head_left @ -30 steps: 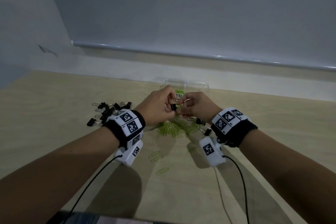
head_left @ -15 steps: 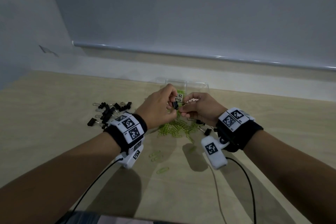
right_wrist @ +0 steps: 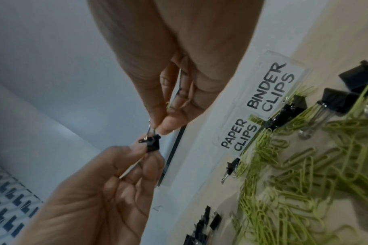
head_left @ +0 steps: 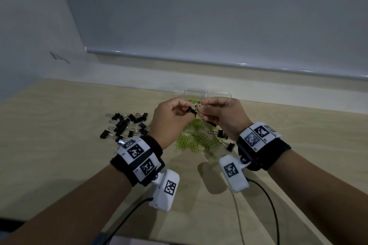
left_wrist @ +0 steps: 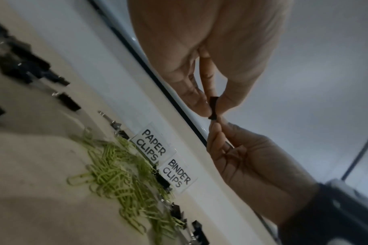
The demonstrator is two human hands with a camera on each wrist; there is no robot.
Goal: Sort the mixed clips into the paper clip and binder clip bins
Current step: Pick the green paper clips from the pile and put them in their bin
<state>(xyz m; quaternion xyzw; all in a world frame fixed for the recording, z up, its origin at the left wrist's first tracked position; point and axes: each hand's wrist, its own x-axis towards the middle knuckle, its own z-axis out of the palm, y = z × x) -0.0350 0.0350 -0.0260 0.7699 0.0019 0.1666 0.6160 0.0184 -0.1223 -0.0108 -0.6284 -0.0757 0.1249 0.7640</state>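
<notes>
A small black binder clip (head_left: 192, 110) hangs in the air between both hands, above the pile of green paper clips (head_left: 197, 139). My left hand (head_left: 186, 109) pinches its black body (left_wrist: 213, 107) between thumb and fingertips. My right hand (head_left: 201, 106) pinches its wire handle (right_wrist: 152, 130), and a bit of green paper clip (right_wrist: 168, 104) shows between those fingers. Behind the hands stand two clear bins (head_left: 207, 93), labelled PAPER CLIPS (right_wrist: 238, 134) and BINDER CLIPS (right_wrist: 270, 87). What lies inside them is mostly hidden.
Several black binder clips (head_left: 127, 125) lie scattered on the wooden table (head_left: 59, 145) to the left. A few more binder clips (head_left: 229, 146) lie at the right edge of the green pile. Loose paper clips (head_left: 182, 187) and the wrist cables (head_left: 266, 201) lie nearer to me.
Both hands have risen slightly and moved toward the bins, still holding the binder clip between them. The piles on the table have not moved.
</notes>
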